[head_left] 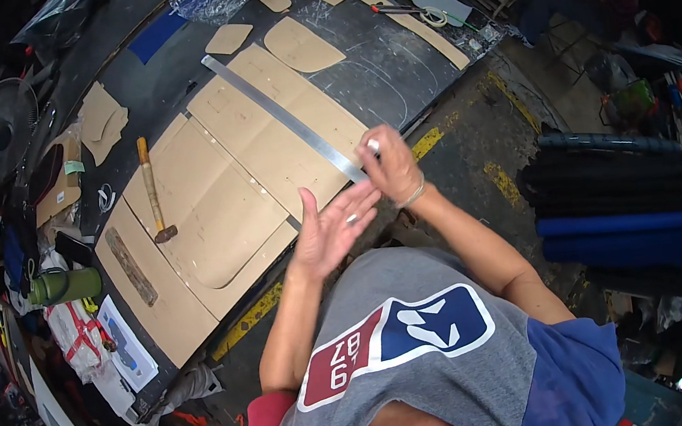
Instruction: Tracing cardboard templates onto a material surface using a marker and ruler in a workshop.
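My left hand (333, 229) is open by the table's near edge, palm turned up and fingers stretched toward my right hand. My right hand (391, 166) is closed just beside the left fingertips, above the near end of a long metal ruler (283, 120). A small whitish thing shows at its fingers, too small to name. The ruler lies slantwise across a large brown cardboard sheet (243, 144), which has cut or fold lines and small marks. On the sheet's left part rest a wooden-handled hammer (152, 185) and a rough dark strip (131, 268).
Loose cardboard pieces (303, 45) lie on the dark table beyond the sheet. A green bottle (69, 285) and a printed paper (127, 346) are at the left edge. A fan (4, 126) stands at far left; dark and blue fabric rolls (627, 220) are stacked right.
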Available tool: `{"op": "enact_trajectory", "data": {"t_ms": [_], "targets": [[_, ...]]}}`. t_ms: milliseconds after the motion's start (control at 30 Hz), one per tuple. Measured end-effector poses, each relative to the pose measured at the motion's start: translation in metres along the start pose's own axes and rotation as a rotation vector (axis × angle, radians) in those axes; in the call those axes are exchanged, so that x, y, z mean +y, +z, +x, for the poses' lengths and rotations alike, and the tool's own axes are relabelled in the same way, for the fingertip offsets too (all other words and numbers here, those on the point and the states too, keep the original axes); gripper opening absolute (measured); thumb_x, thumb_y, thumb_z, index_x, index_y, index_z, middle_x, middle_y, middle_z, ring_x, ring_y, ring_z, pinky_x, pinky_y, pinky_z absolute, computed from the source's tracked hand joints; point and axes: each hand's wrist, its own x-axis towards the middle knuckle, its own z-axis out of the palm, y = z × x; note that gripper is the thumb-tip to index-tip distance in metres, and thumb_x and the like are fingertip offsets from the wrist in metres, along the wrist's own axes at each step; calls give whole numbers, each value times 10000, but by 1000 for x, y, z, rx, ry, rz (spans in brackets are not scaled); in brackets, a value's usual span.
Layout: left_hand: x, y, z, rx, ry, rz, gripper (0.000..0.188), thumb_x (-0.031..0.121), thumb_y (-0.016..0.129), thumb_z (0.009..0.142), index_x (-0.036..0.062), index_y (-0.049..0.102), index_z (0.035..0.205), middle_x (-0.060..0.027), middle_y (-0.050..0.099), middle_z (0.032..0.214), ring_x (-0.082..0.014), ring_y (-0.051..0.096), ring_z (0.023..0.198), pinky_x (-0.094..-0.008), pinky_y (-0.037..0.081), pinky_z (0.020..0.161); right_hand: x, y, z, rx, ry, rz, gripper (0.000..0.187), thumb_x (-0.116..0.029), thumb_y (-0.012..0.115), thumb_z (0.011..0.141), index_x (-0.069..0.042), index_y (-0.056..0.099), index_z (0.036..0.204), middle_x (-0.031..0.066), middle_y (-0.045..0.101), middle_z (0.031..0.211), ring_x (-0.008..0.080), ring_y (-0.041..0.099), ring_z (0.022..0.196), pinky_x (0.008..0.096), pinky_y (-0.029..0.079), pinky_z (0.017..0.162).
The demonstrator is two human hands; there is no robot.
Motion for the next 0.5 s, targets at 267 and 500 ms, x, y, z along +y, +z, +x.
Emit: {"op": "enact_trajectory", "data": {"t_ms": [267,500], "targets": [[12,-77,-72,483,171,222,463,398,468,1059,14,580,1292,-140,633,1286,-260,605,1205,-397,501,1002,63,-22,-108,-326,839,-27,344,-332,677,924,-35,507,957,152,614,761,350,628,701,443,495,658],[-1,-96,-97,774,118,379,377,303,508,1059,32,567,1314,-89,651,1211,-174,625,1111,-310,505,934,118,-54,-337,-647,1262,-196,363,-342,713,866,-37,540,961,157,663,829,319,666,781,441,515,743]]}}
